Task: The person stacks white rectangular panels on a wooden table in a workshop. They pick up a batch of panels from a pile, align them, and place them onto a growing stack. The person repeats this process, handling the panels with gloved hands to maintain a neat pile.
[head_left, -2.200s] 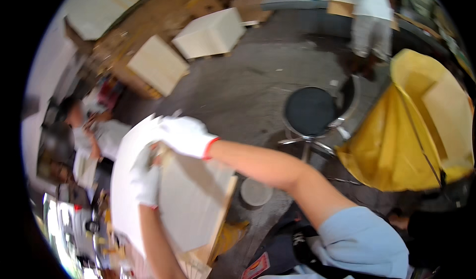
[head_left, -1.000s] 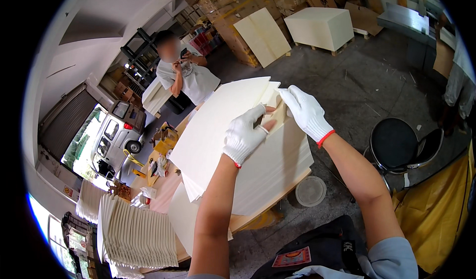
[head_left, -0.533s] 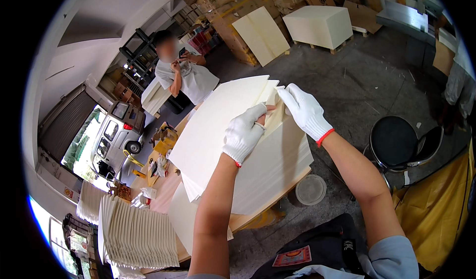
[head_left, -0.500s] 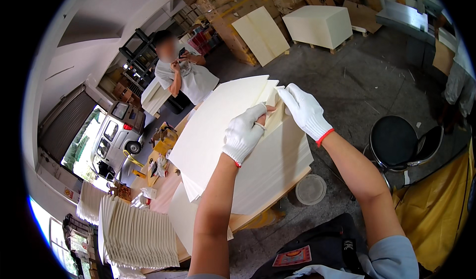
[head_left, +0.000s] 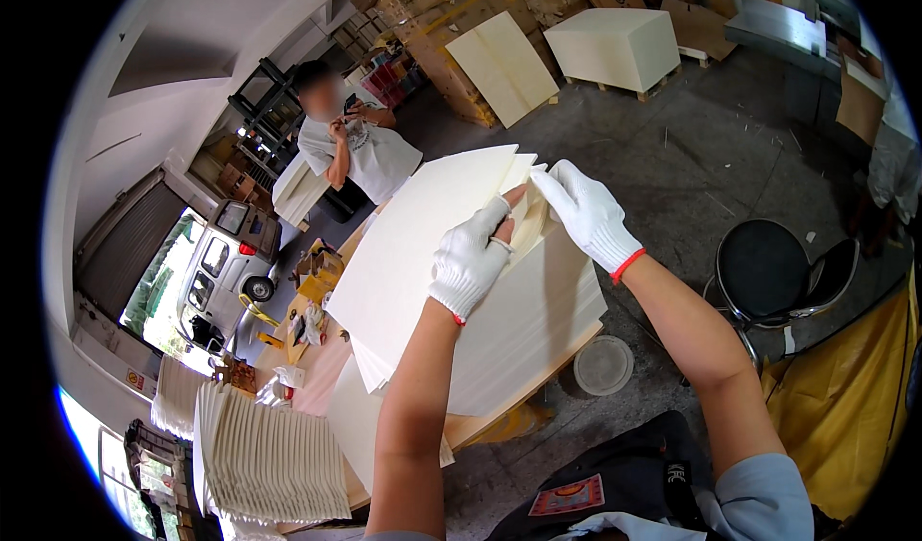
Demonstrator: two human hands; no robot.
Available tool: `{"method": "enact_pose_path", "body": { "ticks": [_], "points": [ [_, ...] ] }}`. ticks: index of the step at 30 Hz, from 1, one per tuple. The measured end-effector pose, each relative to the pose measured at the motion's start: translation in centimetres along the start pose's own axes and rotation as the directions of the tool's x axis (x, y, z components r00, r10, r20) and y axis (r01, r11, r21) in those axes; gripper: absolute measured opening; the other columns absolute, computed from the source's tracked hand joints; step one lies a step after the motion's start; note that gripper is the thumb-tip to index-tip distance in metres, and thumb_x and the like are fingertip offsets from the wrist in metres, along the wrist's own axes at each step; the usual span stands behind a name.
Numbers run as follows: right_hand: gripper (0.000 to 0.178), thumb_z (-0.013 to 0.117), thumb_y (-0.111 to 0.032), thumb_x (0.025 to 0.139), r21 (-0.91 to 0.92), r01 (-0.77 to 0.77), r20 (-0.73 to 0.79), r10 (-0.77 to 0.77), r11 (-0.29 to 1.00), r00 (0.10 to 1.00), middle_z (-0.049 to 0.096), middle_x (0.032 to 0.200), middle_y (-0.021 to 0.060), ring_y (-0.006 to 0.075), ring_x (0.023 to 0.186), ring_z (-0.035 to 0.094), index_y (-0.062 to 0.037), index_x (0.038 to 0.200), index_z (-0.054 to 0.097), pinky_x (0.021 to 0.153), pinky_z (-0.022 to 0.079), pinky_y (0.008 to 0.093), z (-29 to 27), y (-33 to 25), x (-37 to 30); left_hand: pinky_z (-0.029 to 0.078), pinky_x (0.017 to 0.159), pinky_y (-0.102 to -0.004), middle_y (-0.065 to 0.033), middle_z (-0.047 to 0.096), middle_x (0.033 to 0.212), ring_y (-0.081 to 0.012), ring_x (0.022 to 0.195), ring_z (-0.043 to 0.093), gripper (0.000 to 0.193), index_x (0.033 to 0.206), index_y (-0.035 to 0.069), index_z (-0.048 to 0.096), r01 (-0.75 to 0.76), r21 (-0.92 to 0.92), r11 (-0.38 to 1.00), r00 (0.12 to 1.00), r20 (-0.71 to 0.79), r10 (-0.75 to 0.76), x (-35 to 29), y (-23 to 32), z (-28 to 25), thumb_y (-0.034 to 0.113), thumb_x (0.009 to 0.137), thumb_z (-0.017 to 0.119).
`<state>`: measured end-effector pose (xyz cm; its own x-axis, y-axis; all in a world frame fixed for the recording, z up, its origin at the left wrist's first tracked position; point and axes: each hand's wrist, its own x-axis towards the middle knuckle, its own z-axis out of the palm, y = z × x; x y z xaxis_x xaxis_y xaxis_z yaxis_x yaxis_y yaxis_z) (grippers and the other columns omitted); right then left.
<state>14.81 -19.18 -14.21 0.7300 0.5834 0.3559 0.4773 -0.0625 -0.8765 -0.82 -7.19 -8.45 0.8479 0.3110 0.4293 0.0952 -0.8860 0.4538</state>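
Large thin cream-white sheets lie fanned in a stack on a wooden table, their edges spread at the right corner. My left hand, in a white knit glove with bare fingertips poking out, rests at that corner, thumb and fingers closing on the sheet edges. Opposite it, my right hand, in a white glove with a red cuff, pinches the edges of a few sheets. Its fingers behind the sheets are partly hidden. Below both hands, more of the same pale sheets lie flat.
A thick pile of layered white sheets stands at the lower left. Tape and small items lie on the table. A person stands beyond it. A black stool and a round lidded bucket are at the right.
The bare fingertips of my left hand have stretched farther up along the sheet edges. My right hand has shifted slightly left, and the sheet edges between the hands have moved a little.
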Motion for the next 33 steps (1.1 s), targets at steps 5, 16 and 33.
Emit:
{"method": "enact_pose_path", "body": {
  "ticks": [5, 16, 33],
  "points": [
    [0.052, 0.044, -0.058, 0.107, 0.028, 0.006, -0.026, -0.006, 1.000, 1.000, 0.067, 0.083, 0.0149, 0.0379, 0.084, 0.066, -0.0097, 0.102, 0.061, 0.077, 0.049, 0.0461, 0.1, 0.3, 0.0, 0.056, 0.082, -0.0390, -0.0169, 0.074, 0.105, -0.0324, 0.090, 0.074, 0.032, 0.127, 0.021, 0.073, 0.100, 0.084, 0.992, 0.981, 0.158, -0.112, 0.3, 1.0, -0.7, 0.024, 0.095, 0.071],
    [0.053, 0.044, -0.058, 0.108, 0.035, 0.009, -0.045, -0.007, 0.999, 0.999, 0.068, 0.085, 0.0152, 0.0378, 0.085, 0.066, -0.0086, 0.104, 0.063, 0.079, 0.049, 0.0458, 0.2, 0.4, 0.0, 0.057, 0.085, -0.0420, -0.0153, 0.075, 0.108, -0.0349, 0.094, 0.073, 0.038, 0.126, 0.025, 0.073, 0.078, 0.108, 0.991, 0.986, 0.136, -0.092, 0.2, 0.6, -0.2, 0.026, 0.088, 0.078],
    [0.048, 0.059, -0.043, 0.106, 0.752, -0.507, 0.463, 0.210, 0.421, 0.861, 0.071, 0.113, 0.0171, 0.0252, 0.082, 0.074, -0.0027, 0.133, 0.058, 0.065, 0.061, 0.0332, -1.6, -2.1, -1.8, 0.058, 0.091, -0.0450, -0.0152, 0.074, 0.116, -0.0372, 0.106, 0.072, 0.049, 0.128, 0.018, 0.069, -0.077, 0.216, 0.973, 0.993, -0.069, 0.094, -1.6, 0.9, -0.5, 0.007, 0.080, 0.073]
  ]
}}
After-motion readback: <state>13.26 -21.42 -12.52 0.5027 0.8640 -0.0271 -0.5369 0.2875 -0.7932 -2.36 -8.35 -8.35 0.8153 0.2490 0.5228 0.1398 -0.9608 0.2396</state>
